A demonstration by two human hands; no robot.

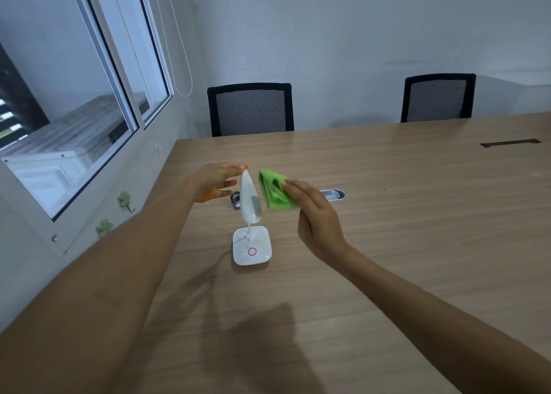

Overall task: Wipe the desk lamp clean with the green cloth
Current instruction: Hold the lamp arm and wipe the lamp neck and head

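Hidden: the palm side of the right hand (317,223) and the part of the green cloth (275,190) under its fingers; both arms run out of view at the lower edge.
Hard to tell: whether the cloth touches the lamp head (250,198) or stands just beside it.
Left hand (213,185): fingertips pinch the top tip of the lamp head, the other fingers spread loosely below.
Right hand: holds the folded green cloth at its fingertips, just right of the lamp head.
Desk lamp: between the two hands; its white square base (252,247), nearer than both hands, carries a pink ring and small crumbs.
Surface: wooden table (417,215), with a metal cable port (334,194) beyond the right hand.
Room: two black mesh chairs (251,110) at the far edge, a window (74,110) beyond the left hand, plain walls.
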